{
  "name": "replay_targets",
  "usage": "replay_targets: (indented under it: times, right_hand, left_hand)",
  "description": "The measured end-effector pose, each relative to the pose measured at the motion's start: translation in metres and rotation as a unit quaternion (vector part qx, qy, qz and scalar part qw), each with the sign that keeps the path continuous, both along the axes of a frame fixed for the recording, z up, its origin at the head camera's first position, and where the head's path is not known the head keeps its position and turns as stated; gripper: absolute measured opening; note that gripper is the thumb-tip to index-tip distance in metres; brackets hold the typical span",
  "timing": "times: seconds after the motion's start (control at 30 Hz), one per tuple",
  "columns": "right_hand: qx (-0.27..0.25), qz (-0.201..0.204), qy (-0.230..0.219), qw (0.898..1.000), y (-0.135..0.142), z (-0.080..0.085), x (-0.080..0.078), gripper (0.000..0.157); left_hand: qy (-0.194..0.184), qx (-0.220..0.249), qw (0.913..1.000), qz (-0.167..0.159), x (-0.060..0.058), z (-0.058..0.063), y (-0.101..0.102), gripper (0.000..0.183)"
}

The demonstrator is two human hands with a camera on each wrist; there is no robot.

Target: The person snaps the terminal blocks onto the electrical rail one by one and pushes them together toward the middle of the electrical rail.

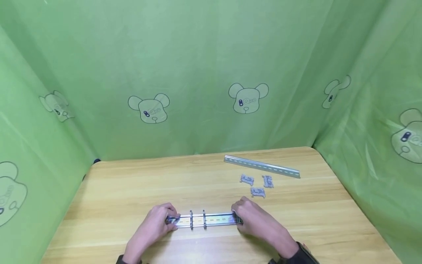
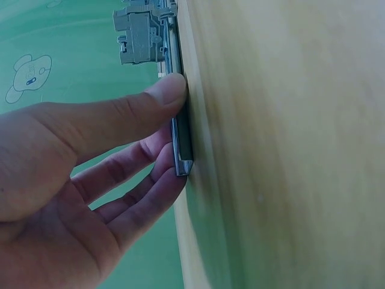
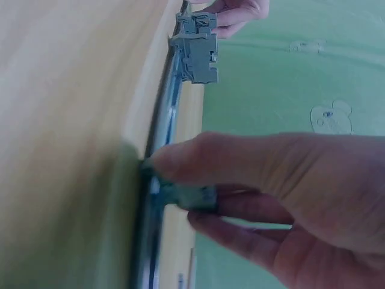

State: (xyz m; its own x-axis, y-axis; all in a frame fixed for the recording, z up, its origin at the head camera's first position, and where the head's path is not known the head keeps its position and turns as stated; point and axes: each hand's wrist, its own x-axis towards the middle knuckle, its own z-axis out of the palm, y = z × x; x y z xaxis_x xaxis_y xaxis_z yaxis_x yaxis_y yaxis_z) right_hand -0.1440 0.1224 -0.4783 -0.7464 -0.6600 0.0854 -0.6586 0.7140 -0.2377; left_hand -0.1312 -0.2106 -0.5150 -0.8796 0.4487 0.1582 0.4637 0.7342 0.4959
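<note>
A slotted metal DIN rail (image 1: pixel 217 219) lies lengthwise across the front of the table. My left hand (image 1: pixel 158 222) pinches its left end, thumb on the near edge and fingers on the far edge. Two grey terminal blocks (image 1: pixel 191 220) stand upright on the rail, a little apart, right of that hand. At the rail's right part, my right hand (image 1: pixel 255 220) grips another terminal block (image 3: pixel 187 195) between thumb and fingers. That block sits against the rail, partly covered by the thumb; whether it is clipped on I cannot tell.
Behind my right hand lie three loose terminal blocks (image 1: pixel 258 192) flat on the wooden table (image 1: pixel 132 190). A second slotted rail (image 1: pixel 262 167) rests near the back right edge. Green curtains (image 1: pixel 197 132) enclose the table at the back and both sides.
</note>
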Motion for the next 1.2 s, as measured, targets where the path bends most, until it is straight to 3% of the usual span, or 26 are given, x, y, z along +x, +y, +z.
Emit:
replay_targets:
  times: [0.23,0.63,0.77,1.2]
  right_hand:
    - [-0.098,-0.031,-0.052,0.993,0.004,-0.019,0.000,0.046]
    - [-0.202,-0.030,-0.083,0.975,0.001,-0.040,-0.004,0.058]
    - [-0.216,-0.033,-0.099,0.971,-0.004,-0.042,-0.004,0.059]
    - [-0.219,-0.028,-0.090,0.971,-0.026,-0.040,-0.001,0.056]
  left_hand:
    - [-0.002,-0.001,1.0000,0.000,0.001,0.007,0.001,0.027]
    - [-0.002,-0.002,1.0000,0.002,0.000,0.005,0.000,0.028]
    - [-0.002,-0.004,1.0000,0.001,-0.001,0.005,0.000,0.028]
    - [-0.014,-0.002,0.9999,0.004,0.001,0.005,-0.001,0.028]
